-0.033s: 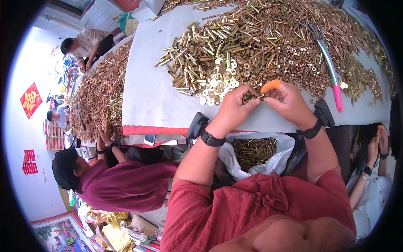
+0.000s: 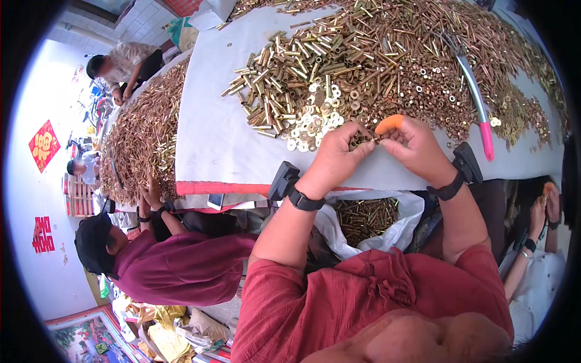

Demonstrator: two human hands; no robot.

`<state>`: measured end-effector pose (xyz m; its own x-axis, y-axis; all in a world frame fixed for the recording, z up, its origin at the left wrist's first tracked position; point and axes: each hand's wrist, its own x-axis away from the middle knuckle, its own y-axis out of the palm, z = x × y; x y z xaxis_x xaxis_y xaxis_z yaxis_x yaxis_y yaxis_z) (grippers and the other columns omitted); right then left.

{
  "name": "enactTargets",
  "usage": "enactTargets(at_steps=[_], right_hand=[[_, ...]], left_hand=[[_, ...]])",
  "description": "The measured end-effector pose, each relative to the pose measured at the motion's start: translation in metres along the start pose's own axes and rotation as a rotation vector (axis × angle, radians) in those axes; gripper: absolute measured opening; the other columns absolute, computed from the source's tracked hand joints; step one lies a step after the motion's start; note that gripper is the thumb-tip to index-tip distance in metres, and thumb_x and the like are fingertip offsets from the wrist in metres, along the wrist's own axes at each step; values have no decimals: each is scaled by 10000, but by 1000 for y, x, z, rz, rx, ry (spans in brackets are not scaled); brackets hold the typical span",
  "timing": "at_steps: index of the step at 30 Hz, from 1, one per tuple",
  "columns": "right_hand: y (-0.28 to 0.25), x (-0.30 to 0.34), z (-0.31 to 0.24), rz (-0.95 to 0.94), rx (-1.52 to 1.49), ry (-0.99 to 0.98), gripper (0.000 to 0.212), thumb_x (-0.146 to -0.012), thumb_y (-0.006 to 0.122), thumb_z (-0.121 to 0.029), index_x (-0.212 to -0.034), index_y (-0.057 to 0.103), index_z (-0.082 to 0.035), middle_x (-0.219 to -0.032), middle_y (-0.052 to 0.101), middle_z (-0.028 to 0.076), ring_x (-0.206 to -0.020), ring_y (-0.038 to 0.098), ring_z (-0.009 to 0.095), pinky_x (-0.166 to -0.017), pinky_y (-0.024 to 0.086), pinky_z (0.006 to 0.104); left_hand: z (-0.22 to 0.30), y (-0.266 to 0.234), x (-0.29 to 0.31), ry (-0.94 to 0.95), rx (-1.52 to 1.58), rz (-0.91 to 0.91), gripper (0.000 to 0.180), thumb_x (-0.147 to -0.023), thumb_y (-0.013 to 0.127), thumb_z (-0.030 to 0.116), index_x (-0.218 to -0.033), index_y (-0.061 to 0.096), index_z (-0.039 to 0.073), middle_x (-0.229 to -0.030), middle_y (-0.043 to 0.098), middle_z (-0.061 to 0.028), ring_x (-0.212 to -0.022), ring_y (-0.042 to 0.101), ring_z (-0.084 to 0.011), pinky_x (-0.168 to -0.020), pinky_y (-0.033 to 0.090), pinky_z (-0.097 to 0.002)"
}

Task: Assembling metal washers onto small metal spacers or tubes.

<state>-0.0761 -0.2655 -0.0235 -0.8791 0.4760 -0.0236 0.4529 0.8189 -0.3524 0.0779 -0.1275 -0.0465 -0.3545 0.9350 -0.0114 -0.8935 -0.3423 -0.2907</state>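
Observation:
Over the table's near edge, my left hand and my right hand meet with fingers pinched together. A small copper-coloured metal part sits between their fingertips; its exact shape is mostly covered. An orange finger cover is on my right index finger. Just beyond the hands spread bright brass-coloured washers, with a heap of short metal tubes behind them to the left. Small nuts lie farther right.
A hand rake with a pink handle lies at right. Below the table edge, an open white bag holds metal tubes. At left, a co-worker in a maroon top reaches into another metal pile. Another person's hands show at far right.

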Motion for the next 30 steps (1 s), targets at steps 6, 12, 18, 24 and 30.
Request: enactTargets(at_steps=[6, 12, 18, 24, 30], right_hand=[[-1, -1, -4, 40, 163, -95, 191, -832, 694, -120, -976, 615, -23, -802, 622, 98, -683, 593, 199, -642, 468, 301], [5, -4, 9, 80, 18, -184, 162, -854, 675, -84, -997, 631, -22, -797, 645, 63, -730, 624, 148, -668, 493, 285], [3, 0, 1, 56, 91, -85, 165, -852, 667, -72, -1007, 636, -22, -874, 660, 82, -780, 648, 154, -686, 503, 291], [8, -3, 11, 145, 185, -305, 167, -844, 687, -129, -967, 638, -27, -773, 630, 108, -707, 640, 255, -658, 502, 338], [3, -1, 8, 120, 314, -200, 192, -864, 697, -202, -941, 640, -35, -733, 613, 137, -694, 635, 300, -639, 497, 363]], left_hand=[[2, -2, 0, 58, -54, -8, 184, -876, 719, 157, -968, 631, 25, -863, 643, -40, -821, 569, -113, -756, 479, -279], [-1, -1, -6, 79, -79, 21, 169, -872, 718, 124, -980, 632, 27, -820, 648, -16, -773, 567, -92, -707, 486, -258], [2, 2, -4, 65, -104, 2, 149, -879, 715, 118, -978, 638, 38, -823, 646, 2, -767, 548, -72, -697, 477, -240], [-1, -1, -4, 46, -76, 9, 143, -883, 711, 122, -960, 632, 31, -830, 654, -8, -763, 555, -79, -701, 474, -237], [3, 0, -3, 150, -175, 15, 147, -882, 714, 125, -948, 625, 29, -813, 641, -4, -755, 552, -81, -689, 469, -243]])
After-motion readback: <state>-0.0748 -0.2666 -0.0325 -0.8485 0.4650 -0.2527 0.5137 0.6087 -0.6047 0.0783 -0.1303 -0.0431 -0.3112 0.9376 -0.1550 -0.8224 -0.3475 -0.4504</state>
